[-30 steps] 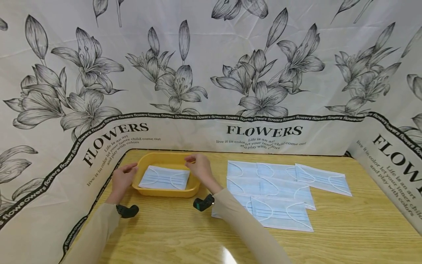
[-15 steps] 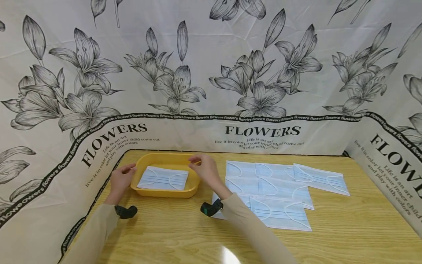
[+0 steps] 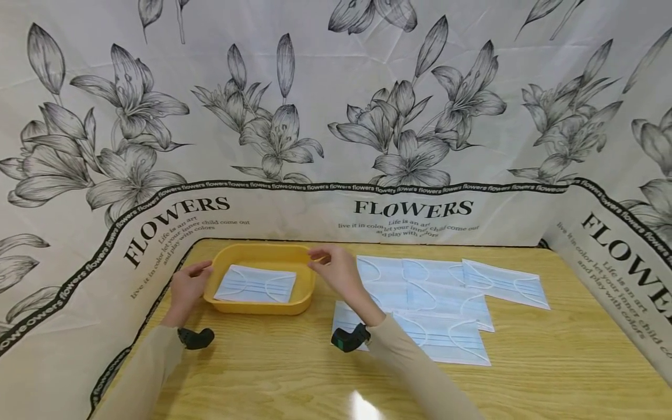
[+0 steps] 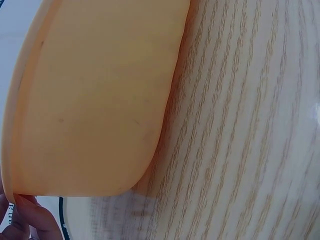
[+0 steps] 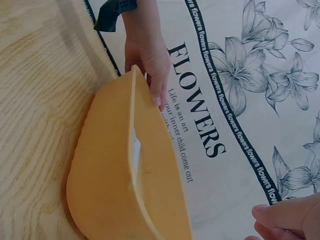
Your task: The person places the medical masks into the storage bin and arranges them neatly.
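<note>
The left hand pinches the left rim of a yellow oblong plastic tray; the right hand, loosely bent and empty, hovers near the tray's far-right corner.

"Trays?"
"One yellow tray is standing on one table."
"Masks inside the tray?"
"One mask is showing; any beneath are staying uncounted."
"Masks right of the tray?"
"Seven are showing: three in the far row, two in the middle row, two in the near row."
"Hands?"
"Two: one left hand is flanking the tray's left, one right hand its right."
"Black wrist devices?"
"Two are sitting nearer than the tray."
"FLOWERS headings?"
"Three: one is showing left of the tray, two right."
</note>
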`<action>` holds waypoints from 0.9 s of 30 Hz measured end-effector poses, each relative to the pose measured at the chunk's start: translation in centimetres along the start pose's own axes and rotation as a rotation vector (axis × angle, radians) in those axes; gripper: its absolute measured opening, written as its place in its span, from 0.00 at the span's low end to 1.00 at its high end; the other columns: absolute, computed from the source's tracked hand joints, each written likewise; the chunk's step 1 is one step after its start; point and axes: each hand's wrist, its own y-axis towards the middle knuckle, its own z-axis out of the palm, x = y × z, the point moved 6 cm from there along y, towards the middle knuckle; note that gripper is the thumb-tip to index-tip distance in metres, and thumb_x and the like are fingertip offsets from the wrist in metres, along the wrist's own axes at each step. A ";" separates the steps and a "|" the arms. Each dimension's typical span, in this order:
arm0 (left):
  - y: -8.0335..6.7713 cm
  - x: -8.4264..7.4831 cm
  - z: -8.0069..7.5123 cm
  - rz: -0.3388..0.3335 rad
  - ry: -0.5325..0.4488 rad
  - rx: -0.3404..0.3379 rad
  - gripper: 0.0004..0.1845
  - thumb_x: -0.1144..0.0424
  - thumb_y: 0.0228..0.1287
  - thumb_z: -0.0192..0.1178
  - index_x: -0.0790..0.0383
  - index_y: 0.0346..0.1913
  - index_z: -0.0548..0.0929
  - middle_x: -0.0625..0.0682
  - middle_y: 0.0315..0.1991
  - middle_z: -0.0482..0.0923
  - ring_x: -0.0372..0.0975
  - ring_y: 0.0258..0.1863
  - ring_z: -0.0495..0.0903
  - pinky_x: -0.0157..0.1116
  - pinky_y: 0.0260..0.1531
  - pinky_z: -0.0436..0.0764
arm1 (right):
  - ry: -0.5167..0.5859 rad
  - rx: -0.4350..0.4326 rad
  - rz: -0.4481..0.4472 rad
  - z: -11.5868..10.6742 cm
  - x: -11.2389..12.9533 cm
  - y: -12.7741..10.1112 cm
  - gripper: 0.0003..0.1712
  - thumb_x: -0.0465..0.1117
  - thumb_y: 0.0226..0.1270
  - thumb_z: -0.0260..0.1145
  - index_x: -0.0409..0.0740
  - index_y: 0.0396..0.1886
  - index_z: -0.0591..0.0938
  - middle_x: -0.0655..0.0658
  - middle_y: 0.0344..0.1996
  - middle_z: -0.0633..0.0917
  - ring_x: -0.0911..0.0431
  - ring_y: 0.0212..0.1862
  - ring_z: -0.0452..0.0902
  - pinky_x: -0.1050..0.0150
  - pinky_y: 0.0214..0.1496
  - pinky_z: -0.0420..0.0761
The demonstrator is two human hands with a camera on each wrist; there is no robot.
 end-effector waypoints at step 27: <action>-0.3 0.0 -0.1 -0.005 0.008 0.008 0.18 0.59 0.69 0.56 0.65 0.56 0.82 0.67 0.51 0.80 0.31 0.29 0.73 0.27 0.21 0.74 | 0.008 -0.047 0.027 -5.2 -3.4 -3.9 0.18 0.37 0.53 0.75 0.44 0.46 0.86 0.46 0.39 0.88 0.54 0.39 0.83 0.64 0.40 0.83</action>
